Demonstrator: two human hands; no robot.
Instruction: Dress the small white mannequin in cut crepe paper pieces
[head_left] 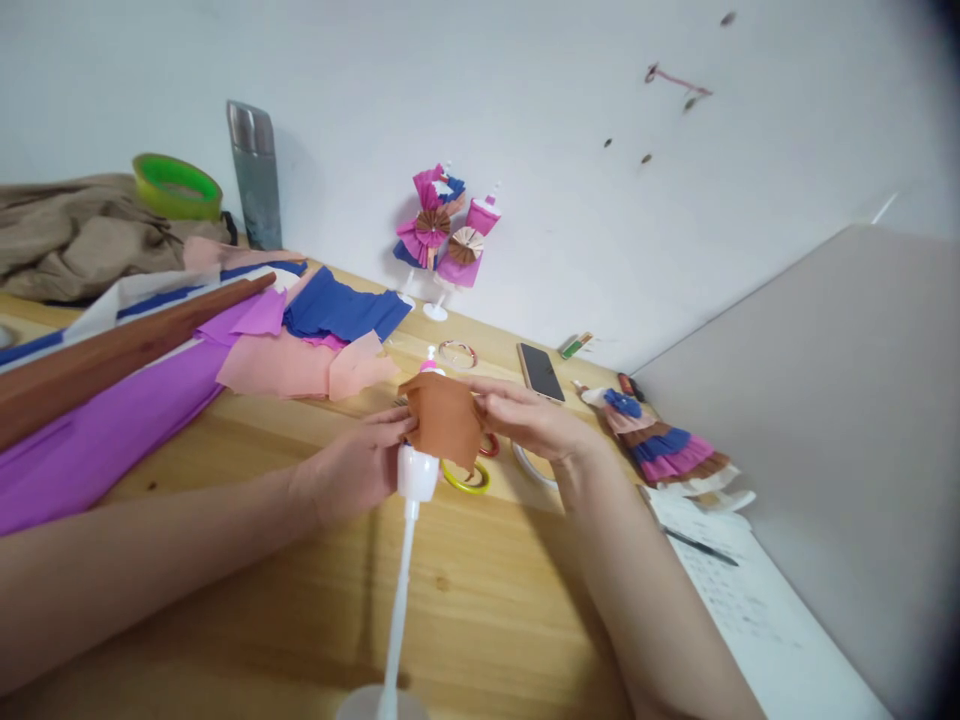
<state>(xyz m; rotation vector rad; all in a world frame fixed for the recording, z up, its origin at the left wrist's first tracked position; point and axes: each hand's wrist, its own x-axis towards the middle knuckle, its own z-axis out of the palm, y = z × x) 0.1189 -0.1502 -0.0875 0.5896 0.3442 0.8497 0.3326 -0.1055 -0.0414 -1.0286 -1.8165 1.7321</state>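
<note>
A small white mannequin stand (416, 475) rises from a round base at the bottom edge, wrapped at the top in a brown piece of crepe paper (444, 420). My left hand (360, 465) grips the left side of the brown paper and the mannequin's torso, fingers closed. My right hand (529, 415) pinches the paper's right edge with fingers pressed together. Behind the mannequin a yellow ring (466, 482) and a red ring (491, 447) lie on the wooden table (480, 590).
Purple, pink, blue and brown crepe sheets (247, 350) cover the left of the table. Two dressed mannequins (446, 240) stand by the wall. A phone (540, 372), a paper-dressed doll (664, 445), a grey flask (255, 175), green tape (176, 185) and printed paper (742, 590) lie around.
</note>
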